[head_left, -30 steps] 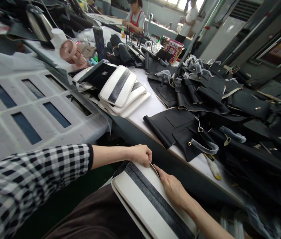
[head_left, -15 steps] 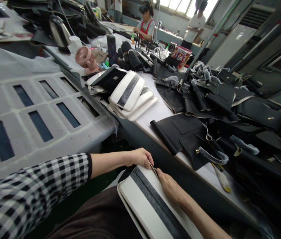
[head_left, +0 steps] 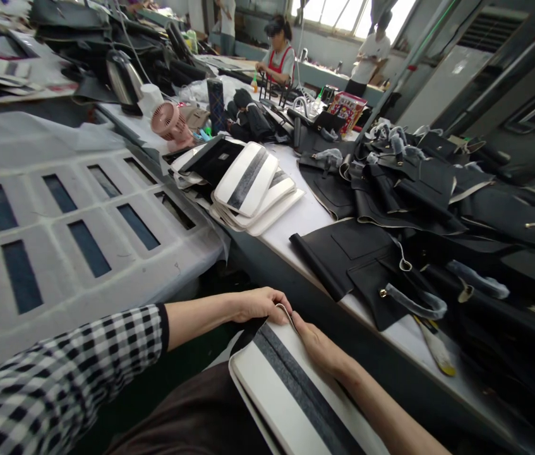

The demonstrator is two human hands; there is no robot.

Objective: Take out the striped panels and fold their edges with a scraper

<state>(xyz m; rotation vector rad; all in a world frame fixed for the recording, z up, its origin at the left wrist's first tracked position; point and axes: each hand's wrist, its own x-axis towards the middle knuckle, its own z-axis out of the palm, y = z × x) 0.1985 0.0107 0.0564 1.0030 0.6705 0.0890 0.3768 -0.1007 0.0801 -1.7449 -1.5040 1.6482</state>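
Observation:
A white bag panel (head_left: pixel 271 385) with rounded corners and a dark grey stripe lies across my lap, tilted, with another layer beneath it. My left hand (head_left: pixel 263 306) pinches the panel's far corner, fingers curled over the edge. Close beside it, my right hand (head_left: pixel 317 344) grips the same edge from the right, thumb near the corner. The edge curls up slightly between the two hands. Fingertips on the underside are hidden.
On the table ahead sits a stack of similar white panels (head_left: pixel 248 180). Black leather bag pieces (head_left: pixel 371 253) with wrapped handles cover the right side, near a yellow-ended tool (head_left: pixel 438 347). A slotted, sheet-covered surface (head_left: pixel 59 221) is at left. A pink fan (head_left: pixel 170 123) and a seated person (head_left: pixel 277 54) are farther back.
The panel's corner edge now bends upward between my fingers, and both hands have shifted slightly along it. The whole view has moved a little to the left.

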